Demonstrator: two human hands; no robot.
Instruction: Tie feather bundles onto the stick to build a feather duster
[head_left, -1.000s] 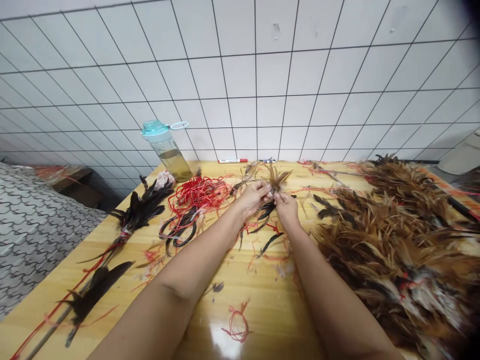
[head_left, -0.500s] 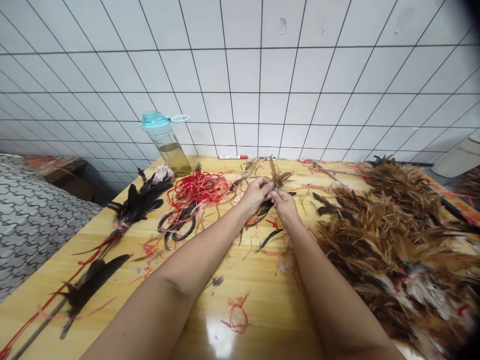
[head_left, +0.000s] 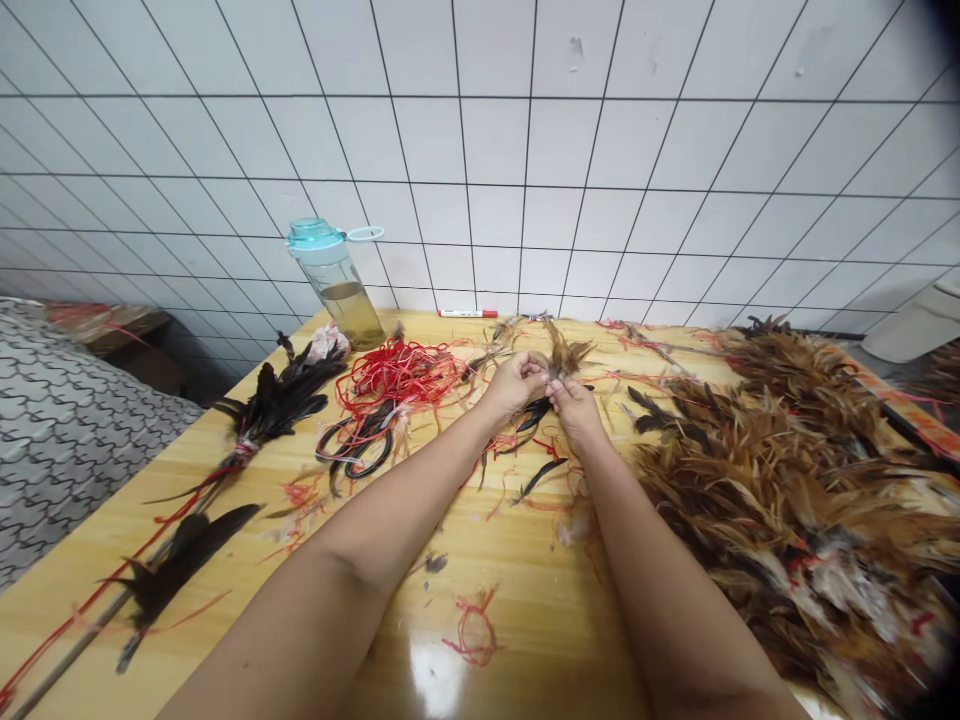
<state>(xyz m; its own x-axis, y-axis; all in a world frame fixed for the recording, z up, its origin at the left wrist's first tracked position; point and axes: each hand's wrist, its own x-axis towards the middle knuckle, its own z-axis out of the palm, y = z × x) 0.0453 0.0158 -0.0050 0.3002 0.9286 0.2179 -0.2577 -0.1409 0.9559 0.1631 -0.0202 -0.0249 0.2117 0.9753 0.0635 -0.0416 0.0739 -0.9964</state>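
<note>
Over the far middle of the table, my left hand (head_left: 517,384) and my right hand (head_left: 574,408) meet with fingertips pinched together. A small tuft of brown feathers (head_left: 566,354) stands up from between them, its quill ends hidden by the fingers. Both hands are closed at the base of this tuft. Just below the hands lie dark feathers (head_left: 534,416) and one loose black feather (head_left: 541,479). To the left is a tangle of red string (head_left: 405,375), with black-handled scissors (head_left: 375,455) in front of it.
A large heap of brown feathers (head_left: 780,470) covers the right side. On the left lies a stick (head_left: 82,645) with black feathers (head_left: 281,405) bound to it. A water bottle (head_left: 349,300) and a red marker (head_left: 469,314) stand and lie near the tiled wall (head_left: 491,150).
The view has shifted slightly. Both hands remain together at the feather tuft, with only a small movement of the fingers.
</note>
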